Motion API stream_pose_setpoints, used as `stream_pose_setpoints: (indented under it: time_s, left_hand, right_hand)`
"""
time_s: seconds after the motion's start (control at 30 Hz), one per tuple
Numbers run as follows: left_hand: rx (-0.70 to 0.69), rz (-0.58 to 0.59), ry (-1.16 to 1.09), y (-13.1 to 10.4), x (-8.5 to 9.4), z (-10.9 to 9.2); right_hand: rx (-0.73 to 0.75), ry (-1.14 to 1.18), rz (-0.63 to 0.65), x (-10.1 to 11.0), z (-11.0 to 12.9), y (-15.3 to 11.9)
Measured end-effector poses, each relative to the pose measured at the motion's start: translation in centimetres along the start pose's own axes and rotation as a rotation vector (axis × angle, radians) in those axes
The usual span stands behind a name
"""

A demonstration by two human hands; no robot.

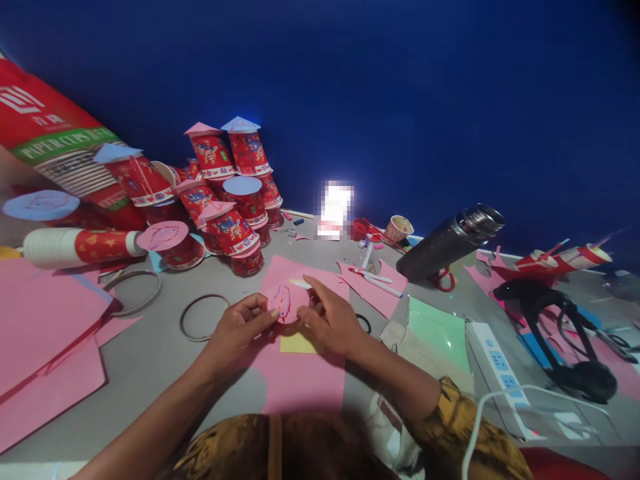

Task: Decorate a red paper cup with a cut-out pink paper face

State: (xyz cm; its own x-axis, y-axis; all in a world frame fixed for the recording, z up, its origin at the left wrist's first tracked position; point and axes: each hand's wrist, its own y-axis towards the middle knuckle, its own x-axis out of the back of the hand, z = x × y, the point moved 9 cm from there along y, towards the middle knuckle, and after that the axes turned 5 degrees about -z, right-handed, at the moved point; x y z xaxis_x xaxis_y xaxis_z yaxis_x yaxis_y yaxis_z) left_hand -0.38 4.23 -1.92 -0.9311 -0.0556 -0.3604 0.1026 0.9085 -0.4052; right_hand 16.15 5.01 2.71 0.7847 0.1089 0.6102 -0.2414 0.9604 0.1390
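Observation:
Between both hands is a pink paper disc (290,301) with red and blue drawn marks, lying on top of a red paper cup (289,327). Only a narrow strip of the cup's side shows beneath it. My left hand (245,317) pinches the disc and cup from the left, its thumb on the disc's edge. On the right side, my right hand (330,317) grips the edge with its thumb, the index finger reaching past the far rim. Under the hands lie a yellow paper (299,343) and a large pink sheet (305,383).
Stacked red cups with paper tops (233,230) stand at the back left. Pink sheets (45,333) and a tape ring (204,318) lie left. Rightward are pens (375,277), a dark flask (445,243), green paper (437,330), a power strip (500,370) and a black headset (565,340).

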Motion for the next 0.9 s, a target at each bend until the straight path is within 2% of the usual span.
stream_pose_setpoints:
  time_s: [0.07, 0.17, 0.33, 0.6, 0.9]
  left_hand:
    - [-0.003, -0.004, -0.008, 0.0, 0.0, 0.0]
    - [-0.005, 0.002, -0.007, 0.1, 0.0, 0.1]
    - [-0.018, 0.019, 0.012, 0.3, 0.0, 0.0]
    - [0.007, -0.005, -0.021, 0.1, -0.4, -0.3]
    - [-0.007, 0.032, 0.012, 0.3, 0.0, 0.1]
  right_hand:
    - [-0.111, 0.197, -0.002, 0.1, -1.0, 0.2]
    - [-0.174, 0.422, -0.025, -0.1, -1.9, 0.7]
    - [-0.266, 0.607, 0.031, -1.7, -3.0, 1.3]
    - [-0.323, 0.718, 0.07, -1.8, -3.1, 1.2]
    - [-0.35, 0.682, 0.121, -2.6, -3.3, 0.9]
